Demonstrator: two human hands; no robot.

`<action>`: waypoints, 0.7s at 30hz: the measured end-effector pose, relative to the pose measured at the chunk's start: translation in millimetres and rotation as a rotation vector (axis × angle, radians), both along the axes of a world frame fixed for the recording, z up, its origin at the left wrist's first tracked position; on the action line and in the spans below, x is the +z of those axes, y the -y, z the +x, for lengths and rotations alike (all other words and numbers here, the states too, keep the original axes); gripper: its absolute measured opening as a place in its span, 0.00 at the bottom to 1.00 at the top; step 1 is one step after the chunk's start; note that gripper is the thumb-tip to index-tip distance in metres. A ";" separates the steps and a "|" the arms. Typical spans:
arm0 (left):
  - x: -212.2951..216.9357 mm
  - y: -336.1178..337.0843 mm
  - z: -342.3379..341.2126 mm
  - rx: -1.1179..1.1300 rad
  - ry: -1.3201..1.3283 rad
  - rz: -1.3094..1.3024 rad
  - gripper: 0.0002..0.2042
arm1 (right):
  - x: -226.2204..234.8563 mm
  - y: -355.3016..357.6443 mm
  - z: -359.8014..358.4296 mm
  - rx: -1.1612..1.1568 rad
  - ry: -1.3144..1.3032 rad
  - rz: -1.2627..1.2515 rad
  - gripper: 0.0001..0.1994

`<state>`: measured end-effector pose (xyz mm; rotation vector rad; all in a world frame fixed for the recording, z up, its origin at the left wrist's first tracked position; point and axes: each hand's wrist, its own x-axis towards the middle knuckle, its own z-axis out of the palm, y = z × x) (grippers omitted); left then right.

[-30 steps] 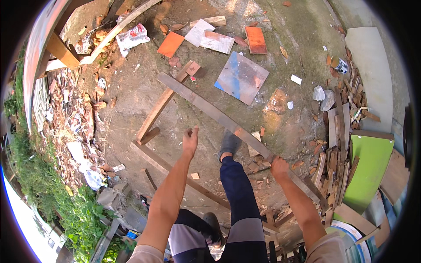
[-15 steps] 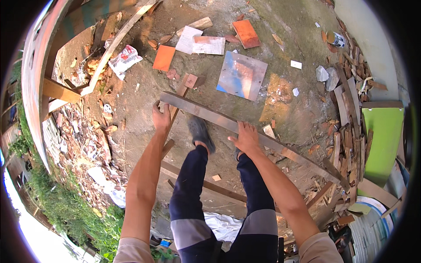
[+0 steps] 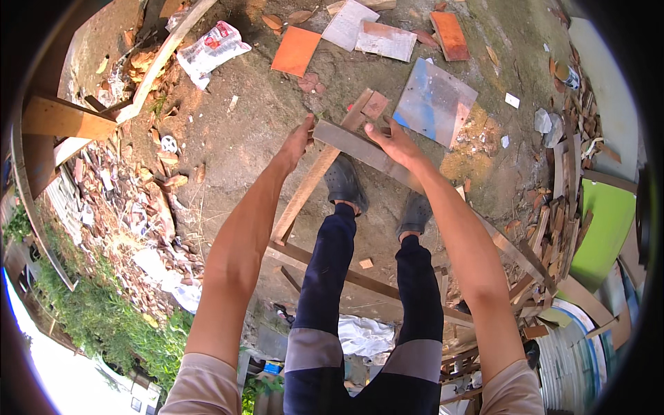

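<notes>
A long grey weathered plank [image 3: 360, 149] is held in front of me above the dirt ground. My left hand [image 3: 299, 142] grips its near left end. My right hand [image 3: 394, 142] holds the plank's top edge a little further right. The plank runs down to the right, past my right forearm, toward a pile of wood scraps [image 3: 553, 228]. My two feet in dark shoes [image 3: 346, 183] stand just below the plank. A second, browner plank [image 3: 311, 183] lies on the ground under my left hand.
A metal sheet [image 3: 436, 104], orange tiles [image 3: 296, 50] and flat boards [image 3: 387, 38] lie on the dirt ahead. Rubble and leaves [image 3: 131, 200] line the left side. A green panel [image 3: 609, 221] and stacked timber stand at the right. A wooden frame [image 3: 360, 277] lies below my legs.
Both hands have shifted along the plank toward its left end and come closer together. The plank has risen and I have stepped forward, with both feet now under it.
</notes>
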<state>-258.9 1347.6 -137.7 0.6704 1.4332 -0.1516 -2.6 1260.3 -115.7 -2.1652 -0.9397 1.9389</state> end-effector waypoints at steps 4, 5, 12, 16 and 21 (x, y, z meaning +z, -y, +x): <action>-16.3 5.3 2.8 0.057 0.053 -0.030 0.47 | 6.2 -32.8 -28.8 -0.154 -0.091 0.046 0.69; -21.5 6.4 5.2 0.070 0.071 -0.031 0.48 | 4.0 -34.4 -33.7 -0.190 -0.103 0.080 0.70; -55.0 -4.2 14.1 0.216 0.400 -0.268 0.49 | -15.7 -24.8 -28.2 0.052 -0.012 0.166 0.81; -62.1 3.0 6.9 0.209 0.427 -0.281 0.49 | -4.7 -29.3 -30.4 0.053 -0.050 0.087 0.79; -61.1 -5.8 7.5 0.107 0.367 -0.176 0.49 | 3.7 -39.5 -31.5 0.117 -0.083 0.128 0.73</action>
